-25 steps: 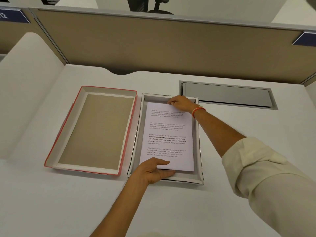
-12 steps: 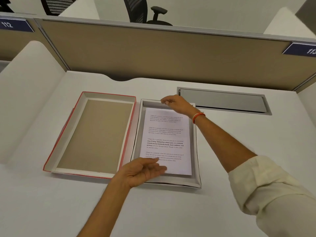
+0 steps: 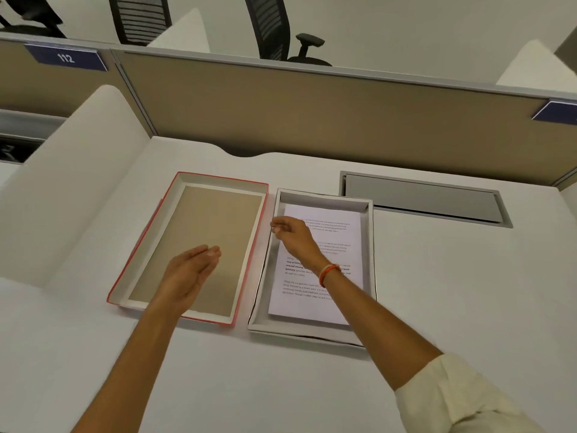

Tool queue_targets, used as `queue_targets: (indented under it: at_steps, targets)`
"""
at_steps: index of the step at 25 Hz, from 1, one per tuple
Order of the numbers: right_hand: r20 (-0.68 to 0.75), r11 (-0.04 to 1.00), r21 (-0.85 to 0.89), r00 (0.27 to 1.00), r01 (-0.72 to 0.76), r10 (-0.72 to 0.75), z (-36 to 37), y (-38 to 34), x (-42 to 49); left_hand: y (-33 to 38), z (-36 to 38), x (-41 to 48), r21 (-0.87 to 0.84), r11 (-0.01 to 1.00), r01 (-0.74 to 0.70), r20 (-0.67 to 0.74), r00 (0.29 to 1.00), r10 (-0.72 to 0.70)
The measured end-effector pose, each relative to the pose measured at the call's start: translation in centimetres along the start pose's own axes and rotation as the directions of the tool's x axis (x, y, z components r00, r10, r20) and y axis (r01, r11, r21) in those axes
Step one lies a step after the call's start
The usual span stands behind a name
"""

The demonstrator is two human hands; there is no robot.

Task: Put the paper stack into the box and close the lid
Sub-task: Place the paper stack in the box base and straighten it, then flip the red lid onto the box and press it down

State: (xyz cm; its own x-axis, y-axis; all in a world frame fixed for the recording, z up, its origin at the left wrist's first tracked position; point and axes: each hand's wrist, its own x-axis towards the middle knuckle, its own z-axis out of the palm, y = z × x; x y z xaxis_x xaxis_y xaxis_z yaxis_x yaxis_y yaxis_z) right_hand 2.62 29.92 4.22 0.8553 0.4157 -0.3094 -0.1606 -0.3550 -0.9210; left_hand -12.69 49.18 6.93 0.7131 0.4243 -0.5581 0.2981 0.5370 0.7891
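Now the paper is in, and we go for the lid.

Our paper stack lies flat inside the white box on the tabletop, with a little room on each side, so we think that part is done. Beside it on the left the lid sits upside down, red edge up and brown inside showing, and it looks to be just touching the box, close enough to flip over. Our left hand hangs over the lid, wide and flat, holding nothing. Our right hand reaches across the paper to the box's left wall, fingers loosely curled and empty; we cannot tell if they touch it. We think both hands are here to grab the lid's long sides, one each, so it can turn over and go down straight.
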Motion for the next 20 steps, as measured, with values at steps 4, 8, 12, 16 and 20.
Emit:
queue_targets:
  at_steps: [4,8,12,16,20]
  targets:
    - [-0.044,0.99,0.132,0.998,-0.048,0.054,3.9,0.8,-2.1,0.6,-4.5,1.8,0.531,0.798,-0.284,-0.156,0.893,0.422]
    - [-0.078,0.978,0.201,0.994,-0.058,0.075,7.3,1.1,-3.9,1.6,-9.4,3.7,0.818,0.527,-0.232,-0.178,0.769,0.614]
    - [-0.092,0.979,0.197,0.993,-0.055,0.074,10.2,1.7,-5.0,1.8,-13.2,4.9,0.855,0.501,-0.132,-0.218,0.785,0.58]
    - [-0.136,0.989,0.096,0.983,-0.112,0.125,12.3,2.7,-5.9,1.7,-14.4,5.9,0.885,0.465,-0.037,-0.216,0.851,0.479]
    - [-0.159,0.994,0.041,0.982,-0.1,0.105,12.5,3.9,-5.8,1.4,-15.0,6.0,0.876,0.481,-0.029,-0.249,0.827,0.503]
